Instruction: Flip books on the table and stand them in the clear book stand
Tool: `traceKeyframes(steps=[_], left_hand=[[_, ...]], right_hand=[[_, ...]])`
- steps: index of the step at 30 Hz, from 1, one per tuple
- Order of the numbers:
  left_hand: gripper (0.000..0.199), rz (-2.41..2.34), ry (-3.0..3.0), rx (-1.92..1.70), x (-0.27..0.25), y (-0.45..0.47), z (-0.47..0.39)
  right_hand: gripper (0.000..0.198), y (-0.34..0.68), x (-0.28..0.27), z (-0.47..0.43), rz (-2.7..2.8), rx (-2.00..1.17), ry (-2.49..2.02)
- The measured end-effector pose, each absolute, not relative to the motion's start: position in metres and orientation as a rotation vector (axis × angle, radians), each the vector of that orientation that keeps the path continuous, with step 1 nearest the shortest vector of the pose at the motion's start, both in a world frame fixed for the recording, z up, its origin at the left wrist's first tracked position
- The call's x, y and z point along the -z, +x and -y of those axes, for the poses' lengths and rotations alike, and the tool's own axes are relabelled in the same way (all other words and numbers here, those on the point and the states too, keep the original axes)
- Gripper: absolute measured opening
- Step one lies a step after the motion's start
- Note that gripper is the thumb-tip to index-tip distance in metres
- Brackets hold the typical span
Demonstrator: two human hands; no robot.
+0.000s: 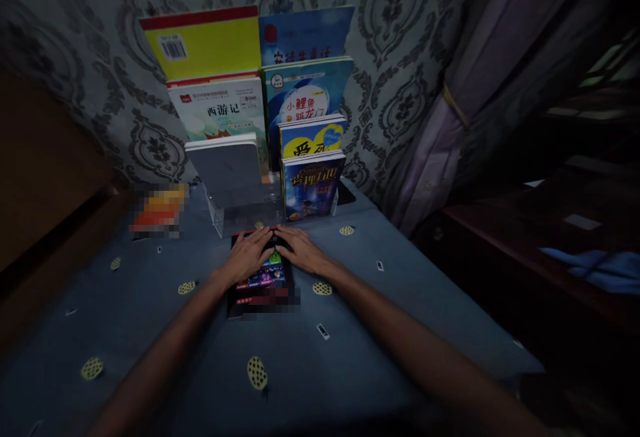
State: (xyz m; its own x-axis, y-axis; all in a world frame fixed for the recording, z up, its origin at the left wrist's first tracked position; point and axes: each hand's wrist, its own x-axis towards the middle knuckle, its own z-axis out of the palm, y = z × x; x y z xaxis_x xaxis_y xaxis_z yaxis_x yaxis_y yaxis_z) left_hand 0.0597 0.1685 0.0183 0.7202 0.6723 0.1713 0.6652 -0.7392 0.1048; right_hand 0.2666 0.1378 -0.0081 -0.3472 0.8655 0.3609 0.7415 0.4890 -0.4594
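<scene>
A dark book (261,287) with small coloured pictures on its cover lies flat on the blue patterned tablecloth (210,357). Across the book's far left part rests my left hand (247,255), fingers stretched out and palm down. My right hand (301,250) lies over the far right edge, its fingers extended so that the fingertips of both hands nearly meet. Neither hand grips the book; they partly cover its far end. Just beyond them stands a clear stepped display rack (250,203) holding several upright books.
The rack's books include a grey one (227,170), a dark blue one (313,187) and a yellow one (213,50). At the left lies a blurred orange item (160,209). Patterned wallpaper backs the table; a tied curtain (440,130) hangs at the right. Wooden furniture (50,170) stands left.
</scene>
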Motion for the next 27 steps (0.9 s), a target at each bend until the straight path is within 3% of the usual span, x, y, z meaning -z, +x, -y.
traceKeyframes(steps=[11,27], left_hand=[[0.041,-0.95,2.92,-0.358,-0.017,0.059,-0.153],[0.038,-0.656,2.948,-0.422,-0.014,0.052,-0.124]], right_hand=[[0.04,0.274,0.006,-0.131,2.177,-0.309,-1.308],[0.046,0.277,0.006,-0.095,2.226,-0.353,-1.277]])
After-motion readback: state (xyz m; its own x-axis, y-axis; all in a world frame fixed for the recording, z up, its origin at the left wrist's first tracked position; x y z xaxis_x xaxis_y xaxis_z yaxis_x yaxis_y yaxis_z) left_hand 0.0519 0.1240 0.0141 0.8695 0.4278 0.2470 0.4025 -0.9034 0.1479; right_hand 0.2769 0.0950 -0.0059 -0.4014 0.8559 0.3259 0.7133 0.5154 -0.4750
